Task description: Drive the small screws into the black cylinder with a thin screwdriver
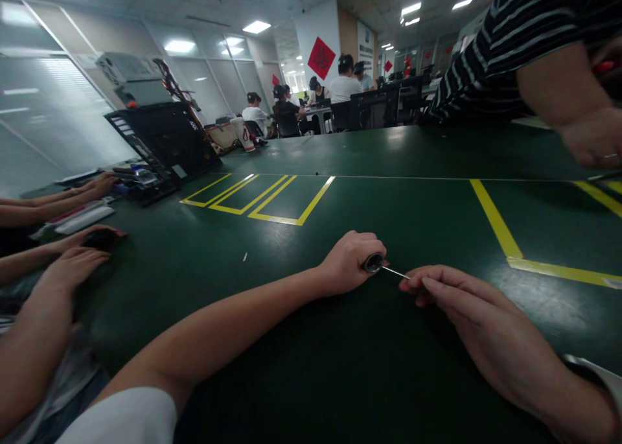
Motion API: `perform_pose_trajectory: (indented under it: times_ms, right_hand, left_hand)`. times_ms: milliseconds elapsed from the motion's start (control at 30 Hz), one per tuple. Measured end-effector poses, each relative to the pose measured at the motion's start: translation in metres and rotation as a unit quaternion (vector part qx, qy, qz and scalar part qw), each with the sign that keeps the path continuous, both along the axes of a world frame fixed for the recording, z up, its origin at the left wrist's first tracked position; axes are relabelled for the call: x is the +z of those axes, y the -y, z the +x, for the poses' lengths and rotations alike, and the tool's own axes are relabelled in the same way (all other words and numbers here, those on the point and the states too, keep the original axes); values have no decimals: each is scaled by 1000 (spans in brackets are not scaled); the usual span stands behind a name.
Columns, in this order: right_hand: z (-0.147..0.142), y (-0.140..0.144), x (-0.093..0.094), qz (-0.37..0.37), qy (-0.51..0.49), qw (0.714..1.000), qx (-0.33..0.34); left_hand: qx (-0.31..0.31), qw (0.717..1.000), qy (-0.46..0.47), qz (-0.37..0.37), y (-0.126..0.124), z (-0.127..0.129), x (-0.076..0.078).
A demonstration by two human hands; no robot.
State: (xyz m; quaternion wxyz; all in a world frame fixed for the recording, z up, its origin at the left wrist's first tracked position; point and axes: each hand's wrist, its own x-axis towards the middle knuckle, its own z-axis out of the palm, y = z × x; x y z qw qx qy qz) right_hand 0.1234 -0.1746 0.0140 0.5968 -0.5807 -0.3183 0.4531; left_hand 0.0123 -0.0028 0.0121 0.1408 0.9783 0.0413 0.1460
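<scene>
My left hand (346, 266) is closed around a small dark cylinder with a round, hollow-looking end (372, 262) facing me. Most of its body is hidden by my fingers, so its kind is unclear. A thin metal rod (396, 273) spans the gap between the two hands. Its far tip is at the lower edge of the cylinder's round end; whether it goes inside, I cannot tell. My right hand (479, 314) pinches the rod's near end between thumb and fingers. Both hands are just above the green tabletop (301, 340).
Yellow tape (276, 220) marks boxes on the table, with more tape (495, 217) at right. A white scrap (245, 257) lies left of my hands. Other people's hands (72, 269) work at far left beside a black case (160, 139). A person in a striped shirt (525, 42) leans in at right.
</scene>
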Motion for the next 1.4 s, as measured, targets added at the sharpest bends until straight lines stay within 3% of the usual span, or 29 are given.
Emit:
perform_pose_trajectory:
  times_ms: [367, 600, 700, 1033, 1267, 1400]
  right_hand:
    - [1, 0, 3, 10, -32, 999, 3]
    - [-1, 5, -6, -8, 113, 993, 20]
    - [-2, 5, -6, -9, 123, 991, 46]
    - [-3, 1, 2, 16, 12, 1000, 0]
    - [-1, 5, -7, 12, 87, 996, 6]
    - [0, 3, -3, 10, 62, 998, 11]
  left_hand:
    - [-14, 993, 42, -110, -2, 0, 1]
    - [29, 999, 17, -12, 1, 0, -2]
    - [34, 999, 13, 16, 2, 0, -2]
    - [6, 995, 48, -89, -2, 1, -1]
    - [8, 999, 21, -44, 0, 0, 0]
    - [-4, 999, 23, -46, -1, 0, 0]
